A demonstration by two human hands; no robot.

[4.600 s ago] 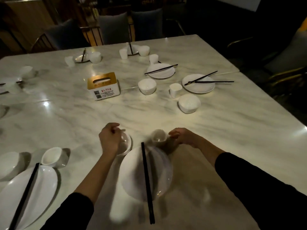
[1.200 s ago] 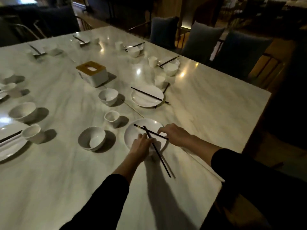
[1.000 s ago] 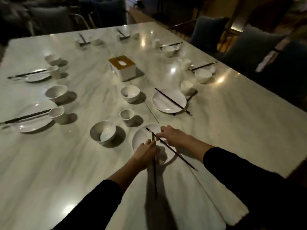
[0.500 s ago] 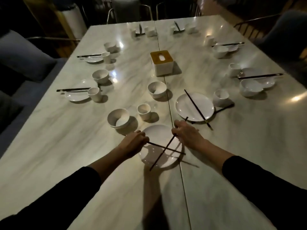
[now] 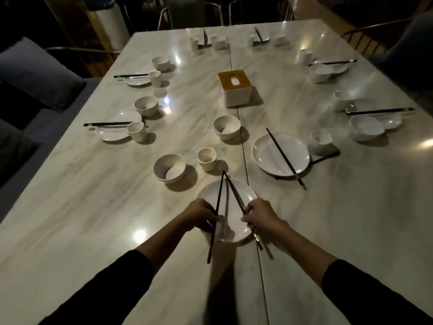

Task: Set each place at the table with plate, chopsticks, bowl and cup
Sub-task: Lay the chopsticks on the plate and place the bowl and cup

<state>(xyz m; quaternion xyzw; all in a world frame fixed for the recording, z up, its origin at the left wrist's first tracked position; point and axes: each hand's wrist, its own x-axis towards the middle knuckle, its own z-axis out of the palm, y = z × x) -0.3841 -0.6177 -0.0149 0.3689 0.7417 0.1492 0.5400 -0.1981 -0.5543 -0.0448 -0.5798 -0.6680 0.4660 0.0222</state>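
Each grip pinches one chopstick, left hand (image 5: 201, 216) and right hand (image 5: 260, 215), tips meeting in a V over the plate (image 5: 243, 195) on the counter (image 5: 93, 207); next I judge they need laying parallel.

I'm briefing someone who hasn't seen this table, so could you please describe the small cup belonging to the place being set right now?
On the pale marble table, find the round white plate nearest the camera, where the left hand and right hand each hold one black chopstick. Just beyond its far rim stands the small white cup. It is narrower than the white bowl to its left.
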